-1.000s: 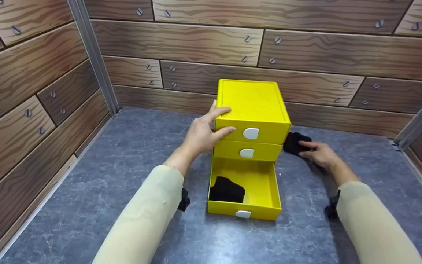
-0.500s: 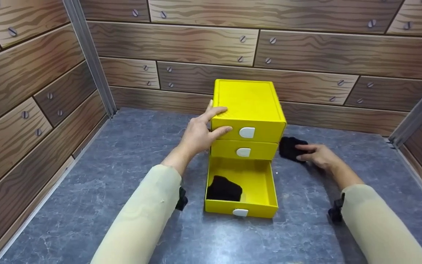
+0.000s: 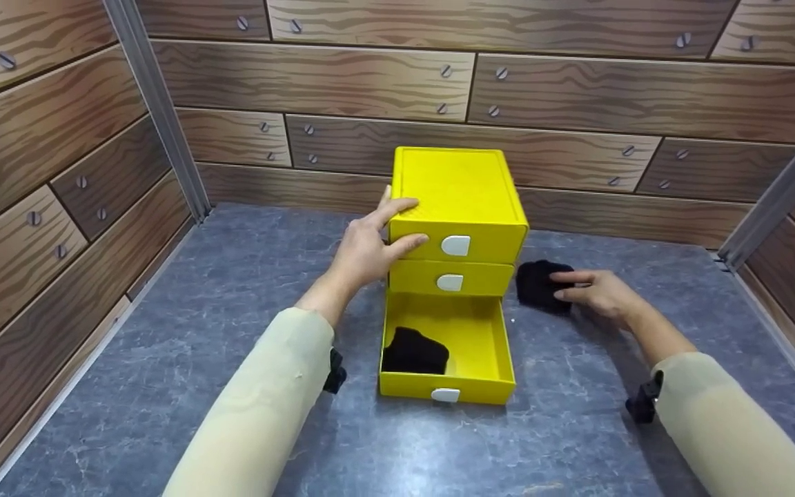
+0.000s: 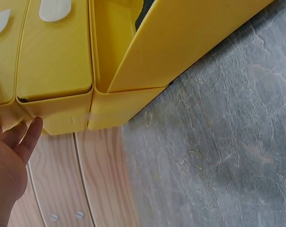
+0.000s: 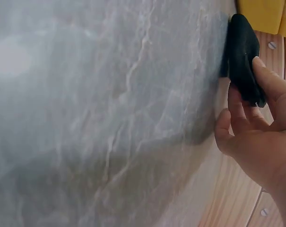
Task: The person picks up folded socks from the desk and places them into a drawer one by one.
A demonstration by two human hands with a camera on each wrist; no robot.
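Observation:
A small yellow drawer cabinet (image 3: 459, 181) with white handles stands on the grey floor, its bottom drawer (image 3: 491, 331) pulled out. My left hand (image 3: 363, 250) grips the cabinet's upper left front corner, thumb on the front and index finger on top; in the left wrist view, other fingers (image 4: 33, 137) lie along the side. Inside the bottom drawer, on its left, sits a folded black sock (image 3: 415, 352). My right hand (image 3: 601, 293) pinches another folded black sock (image 5: 244, 56) by its edge, beside the cabinet's right side, thumb on one face and fingers on the other.
The two upper drawers (image 3: 484, 278) are closed. Wood-plank-patterned walls (image 3: 370, 79) rise behind the cabinet and on both sides, with metal corner posts (image 3: 156, 103). Grey marbled floor (image 3: 252, 276) spreads around the cabinet.
My right hand has brought its sock slightly nearer the front, out from beside the cabinet's rear part. The left hand keeps its hold. The whole head view has drifted a little.

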